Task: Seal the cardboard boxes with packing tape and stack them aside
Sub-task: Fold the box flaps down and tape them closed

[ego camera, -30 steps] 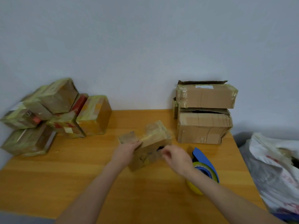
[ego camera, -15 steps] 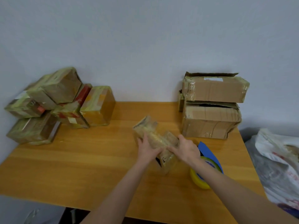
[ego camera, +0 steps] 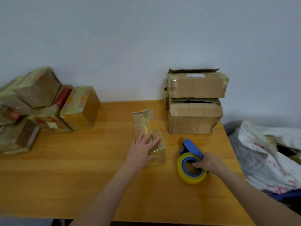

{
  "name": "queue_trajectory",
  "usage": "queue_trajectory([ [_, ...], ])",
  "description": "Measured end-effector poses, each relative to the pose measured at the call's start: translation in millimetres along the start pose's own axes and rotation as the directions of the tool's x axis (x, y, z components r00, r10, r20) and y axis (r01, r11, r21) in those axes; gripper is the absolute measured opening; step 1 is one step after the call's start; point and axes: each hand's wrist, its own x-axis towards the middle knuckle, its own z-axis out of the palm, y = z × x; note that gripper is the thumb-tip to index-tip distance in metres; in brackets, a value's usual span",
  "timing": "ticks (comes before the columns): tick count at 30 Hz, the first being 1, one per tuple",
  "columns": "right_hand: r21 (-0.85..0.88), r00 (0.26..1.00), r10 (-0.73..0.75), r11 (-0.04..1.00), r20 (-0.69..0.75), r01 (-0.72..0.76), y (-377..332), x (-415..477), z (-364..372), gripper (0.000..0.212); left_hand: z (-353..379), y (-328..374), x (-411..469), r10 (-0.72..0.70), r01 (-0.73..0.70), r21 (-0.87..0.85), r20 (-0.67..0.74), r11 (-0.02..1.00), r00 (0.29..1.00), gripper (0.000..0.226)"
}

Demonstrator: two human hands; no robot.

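Trouble is waiting: the small box (ego camera: pixel 146 123), lying at the middle of the table (ego camera: pixel 73 176), could be sliding under the left hand (ego camera: pixel 140 152) pressing flat on it. The right hand (ego camera: pixel 209 163) is gripping the tape holder (ego camera: pixel 184 173) near the right edge; tape may be going crooked.

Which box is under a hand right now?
The small taped box mid-table, under the flat left hand; the right hand grips the tape dispenser. The stacked pair at right and pile at left go untouched.
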Motion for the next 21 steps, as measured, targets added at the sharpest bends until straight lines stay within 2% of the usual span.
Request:
queue_trajectory([
  [3, 0.097, 0.999, 0.028, 0.995, -0.019, -0.026, 4, 5, 1, 0.041, -1, -11, 0, 0.016, -0.016, -0.003, -0.010, 1.000, 1.000, 0.074],
  [7, 0.159, 0.998, -0.037, 0.986, -0.044, 0.044, -12, 5, -1, 0.042, 0, -15, -4, 0.000, -0.001, -0.039, -0.034, 0.999, 0.999, 0.073],
  [12, 0.402, 0.996, -0.051, 0.915, 0.074, 0.017, -28, -3, 4, 0.026, -3, -18, -2, 0.034, -0.034, -0.002, 0.019, 0.999, 0.999, 0.073],
  [13, 0.447, 0.994, -0.045, 0.895, 0.100, -0.004, -30, -3, 6, 0.031, -2, -19, -3, 0.039, -0.039, -0.003, 0.018, 0.999, 0.999, 0.073],
  [16, 0.553, 0.992, -0.035, 0.832, 0.122, -0.039, -30, -5, 8, 0.073, -2, -26, -7, 0.050, -0.050, -0.010, 0.016, 0.999, 0.999, 0.073],
  [17, 0.562, 0.989, -0.052, 0.826, 0.136, -0.034, -30, -7, 5, 0.077, -3, -28, -9, 0.046, -0.046, -0.007, 0.016, 0.999, 0.999, 0.072],
  [20, 0.537, 0.976, -0.205, 0.833, 0.077, 0.133, -31, -20, -11, 0.059, -8, -30, -12, 0.027, -0.027, -0.001, 0.011, 1.000, 1.000, 0.070],
  [21, 0.509, 0.962, -0.271, 0.832, 0.028, 0.220, -32, -27, -20, 0.062, -9, -29, -12, 0.017, -0.018, -0.046, -0.027, 0.999, 0.999, 0.070],
])
